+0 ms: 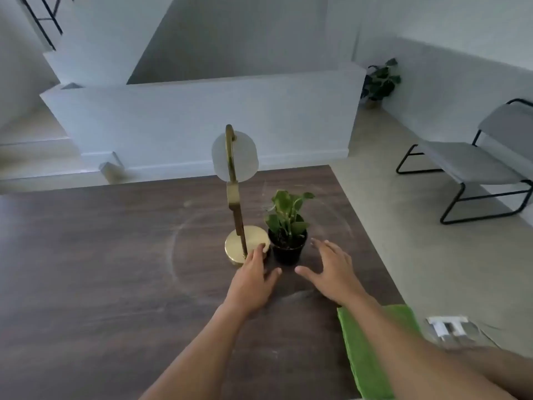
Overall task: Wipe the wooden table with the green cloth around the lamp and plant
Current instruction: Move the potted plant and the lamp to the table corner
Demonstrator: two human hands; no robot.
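A brass lamp with a round base and a white disc shade stands mid-table on the dark wooden table. Right beside it is a small green plant in a black pot. My left hand is open, its fingertips at the near edge of the lamp base, left of the pot. My right hand is open with fingers spread, just right of the pot and apart from it. The green cloth lies flat near the table's right edge, partly under my right forearm. Neither hand holds it.
Faint dusty arcs ring the lamp and plant on the tabletop. The table's right edge runs diagonally beside the cloth. On the floor to the right stand a grey chair with a black frame and a potted plant by a low white wall.
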